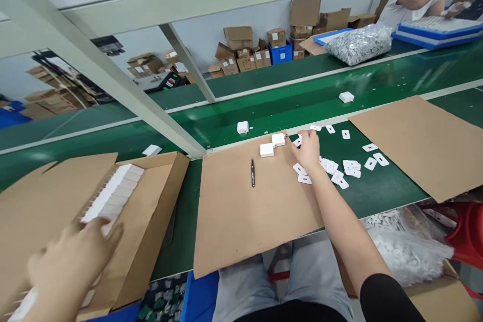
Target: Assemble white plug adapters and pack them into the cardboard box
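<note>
hands (77, 250) near adapters (119, 190), boxed prongs (90, 203) leftward

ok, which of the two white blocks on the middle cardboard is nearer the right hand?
The white block farther right, at the cardboard sheet's far edge; the other block lies left of it, nearer the black tool.

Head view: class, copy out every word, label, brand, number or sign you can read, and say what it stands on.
No text is readable.
Black pointed tool: pale lettering, too small to read.
Cardboard boxes at the back: pale labels, too small to read.
White plates: small dark marks, print or slots cannot be told.
</note>
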{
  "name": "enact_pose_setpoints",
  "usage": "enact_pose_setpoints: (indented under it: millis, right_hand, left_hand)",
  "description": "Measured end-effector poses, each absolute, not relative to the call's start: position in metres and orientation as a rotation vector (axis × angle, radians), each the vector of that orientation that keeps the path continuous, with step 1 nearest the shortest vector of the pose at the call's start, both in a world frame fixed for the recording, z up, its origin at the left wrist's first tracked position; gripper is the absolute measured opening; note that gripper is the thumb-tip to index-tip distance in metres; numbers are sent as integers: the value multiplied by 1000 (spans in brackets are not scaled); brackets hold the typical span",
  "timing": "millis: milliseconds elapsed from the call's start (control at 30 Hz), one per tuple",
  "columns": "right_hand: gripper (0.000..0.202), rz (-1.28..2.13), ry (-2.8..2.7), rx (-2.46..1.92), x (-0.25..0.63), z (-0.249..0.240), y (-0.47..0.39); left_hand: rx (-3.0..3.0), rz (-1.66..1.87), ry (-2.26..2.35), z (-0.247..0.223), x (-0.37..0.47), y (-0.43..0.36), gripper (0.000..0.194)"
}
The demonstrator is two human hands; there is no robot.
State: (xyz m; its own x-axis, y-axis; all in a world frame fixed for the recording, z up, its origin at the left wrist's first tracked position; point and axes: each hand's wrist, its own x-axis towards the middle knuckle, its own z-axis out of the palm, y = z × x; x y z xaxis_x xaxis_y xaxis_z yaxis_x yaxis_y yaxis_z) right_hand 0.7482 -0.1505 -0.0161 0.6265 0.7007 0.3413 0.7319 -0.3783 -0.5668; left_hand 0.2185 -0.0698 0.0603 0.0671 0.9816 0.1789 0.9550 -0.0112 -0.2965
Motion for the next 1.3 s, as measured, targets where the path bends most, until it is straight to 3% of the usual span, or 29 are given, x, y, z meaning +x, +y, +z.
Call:
enact_pose_setpoints:
  millis: [233,367,533,667,800,933,1133,1300]
  right_hand:
    - [59,219,-1719,-2171,692,-4,-159]
    - [53,382,-1977,-2033,703,-2,-166]
    - [34,380,-2020,-1997,710,-2,-166]
    - [36,338,-2087,-1927,704,-6,-160]
    - [33,345,-2114,-1917,701,-9,-157]
    - [41,387,-1992,-1996,703,-3,-158]
    - [24,273,-1675,-1998,709,13,-161]
    - [18,166,-1376,-1768,693,14,-163]
  left_hand:
    - [-2538,48,-1376,46,408,-36,46]
    - [-2648,20,-1182,7,495,18,50]
    - [-2602,-244,-1536,-27,598,68,56]
    - [-2590,-342,-1821,-37,653,91,57]
    - [-2791,-545,-1776,-37,669,100,58]
    - [-2991,-971,-1519,-26,646,80,66]
    - [-3101,-1580,-1276,0,566,-11,46]
    - [-3211,-2035,-1260,-15,522,-94,46]
